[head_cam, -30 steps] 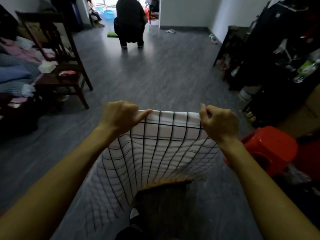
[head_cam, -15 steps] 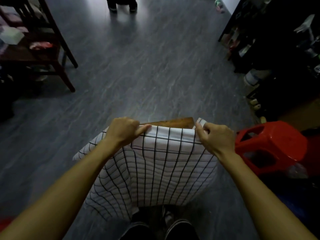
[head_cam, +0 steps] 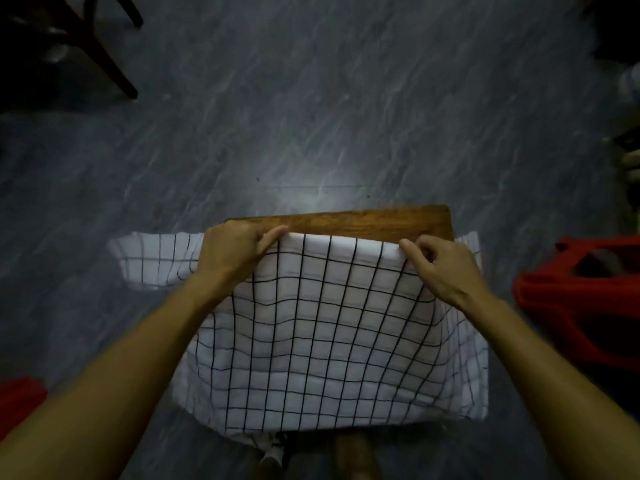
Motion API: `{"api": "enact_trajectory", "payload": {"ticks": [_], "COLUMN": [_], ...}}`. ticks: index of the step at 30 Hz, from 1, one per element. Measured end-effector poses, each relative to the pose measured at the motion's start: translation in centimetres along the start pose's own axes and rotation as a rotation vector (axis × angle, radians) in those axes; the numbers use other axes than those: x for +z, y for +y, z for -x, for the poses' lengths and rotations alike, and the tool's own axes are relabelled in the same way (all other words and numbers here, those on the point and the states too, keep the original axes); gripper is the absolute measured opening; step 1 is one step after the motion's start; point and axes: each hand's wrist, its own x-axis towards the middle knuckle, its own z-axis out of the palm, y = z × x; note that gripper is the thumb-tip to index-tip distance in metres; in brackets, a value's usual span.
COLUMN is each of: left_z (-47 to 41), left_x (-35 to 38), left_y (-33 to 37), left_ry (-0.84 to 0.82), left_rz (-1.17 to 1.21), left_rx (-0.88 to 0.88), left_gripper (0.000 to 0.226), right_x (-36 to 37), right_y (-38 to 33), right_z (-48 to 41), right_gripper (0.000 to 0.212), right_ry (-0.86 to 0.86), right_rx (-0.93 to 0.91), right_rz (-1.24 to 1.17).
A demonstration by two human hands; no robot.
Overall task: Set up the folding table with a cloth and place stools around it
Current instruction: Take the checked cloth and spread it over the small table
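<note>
a white cloth (head_cam: 329, 327) with a black grid is lying across a small wooden table (head_cam: 363, 220), its long axis running left to right and its grid lines running away from the person toward the far edge. the cloth is covering most of the top, leaving a strip of bare wood showing along the far side, while its near part is hanging down toward the person's feet and a flap is sticking out past the table's left end. the left hand (head_cam: 235, 254) is gripping the cloth's far edge near the left end, fingers curled over the fabric and thumb lying along the hem. the right hand (head_cam: 440, 268) is pinching the same edge near the right end between thumb and bent fingers. a red plastic stool (head_cam: 581, 296) is standing just beside the table on the right, and something red (head_cam: 20, 400), too cropped to identify, is showing at the lower left. the grey streaked floor (head_cam: 311, 98) is spreading out beyond, with dark chair legs (head_cam: 104, 57) at the upper left.
</note>
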Motion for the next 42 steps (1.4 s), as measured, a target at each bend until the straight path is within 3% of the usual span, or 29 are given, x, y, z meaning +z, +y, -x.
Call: {"api": "enact_trajectory", "payload": {"ticks": [4, 8, 16, 22, 25, 29, 34, 42], "left_z": [-1.5, -2.3, -4.3, -6.8, -7.6, -7.2, -4.5, -4.0], "left_x": [5.4, 9.7, 15.6, 16.5, 16.5, 17.2, 18.6, 21.5], "left_y": [-1.2, -1.2, -0.5, -3.4, -4.9, -4.6, -2.8, -4.9], "left_ry": [-0.019, -0.019, -0.045, -0.009, 0.027, 0.052, -0.068, -0.258], "left_rz": [0.005, 0.037, -0.025, -0.136, -0.221, -0.225, -0.170, -0.129], "left_rx": [-0.065, -0.072, -0.038, -0.074, -0.159, -0.320, -0.138, -0.266], "left_gripper": [0.063, 0.050, 0.043, 0.055, 0.051, 0.045, 0.054, 0.071], "right_x": [4.3, 7.3, 9.7, 10.3, 11.3, 13.7, 15.9, 17.5], "right_y": [4.7, 7.8, 11.7, 10.5, 9.6, 9.2, 9.7, 14.9], "right_z": [-3.3, -5.0, -10.4, -17.9, -20.4, -20.1, -13.9, -7.1], "right_gripper": [0.036, 0.036, 0.030, 0.030, 0.032, 0.035, 0.048, 0.069], "right_ry": [-0.121, -0.107, -0.104, -0.017, -0.020, 0.052, 0.164, 0.009], "right_rx": [0.001, 0.002, -0.178, -0.401, -0.481, -0.278, -0.074, 0.225], "right_rz": [0.072, 0.158, 0.465, 0.558, 0.563, 0.590, 0.225, 0.273]}}
